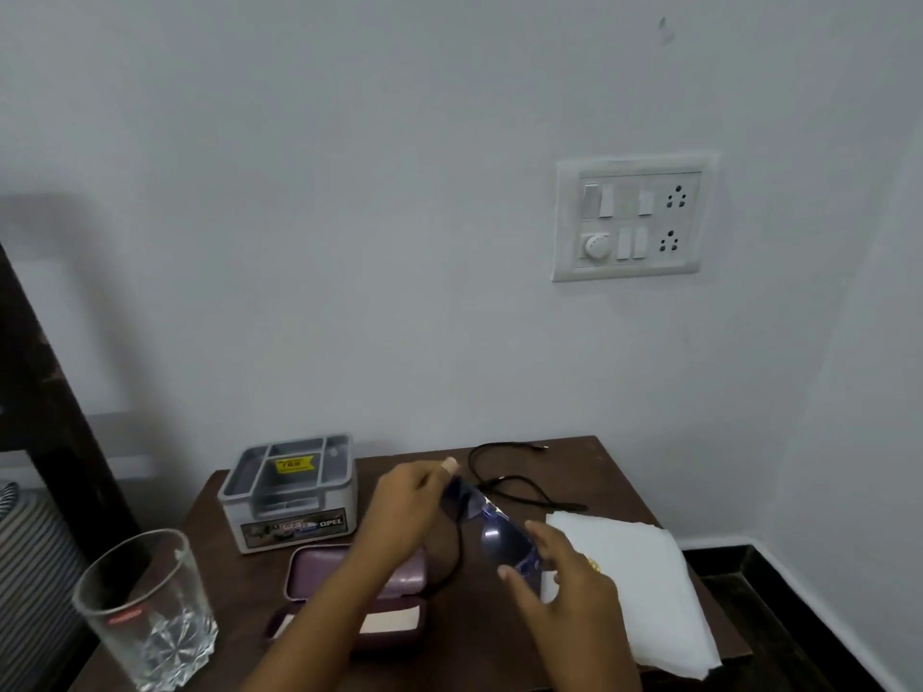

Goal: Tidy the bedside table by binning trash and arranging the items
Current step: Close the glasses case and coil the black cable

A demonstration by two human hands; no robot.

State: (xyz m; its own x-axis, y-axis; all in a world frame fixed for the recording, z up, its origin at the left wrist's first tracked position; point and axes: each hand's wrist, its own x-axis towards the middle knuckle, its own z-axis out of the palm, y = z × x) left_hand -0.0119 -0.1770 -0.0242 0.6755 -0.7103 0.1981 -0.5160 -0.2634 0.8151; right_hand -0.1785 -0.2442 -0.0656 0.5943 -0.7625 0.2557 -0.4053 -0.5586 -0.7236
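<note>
Dark wood forms the top of a bedside table [614, 484] set against a pale wall, where a person holds a pair of sunglasses [499, 536] in 2 hands just above the surface. The left hand [404, 511] pinches the far end of the frame between thumb and curled fingers, while the right hand [564, 586], a gold ring [594, 565] on 1 finger, grips the near lens between thumb and fingertips. One black arm of the sunglasses hangs down between the hands. Directly below, an open purple case [319, 571] lies on the table with its pale lining facing up, partly hidden by the left forearm. A grey organiser [289, 491] with a yellow sticker inside stands behind the case, near the wall. A clear glass [145, 606] stands upright at the near left corner. A black cable [559, 504] snakes across the back of the table, and a white tissue [644, 581] lies at the right edge, just beside the right hand. A white switchboard [634, 217] with 2 sockets is fixed to the wall above.
</note>
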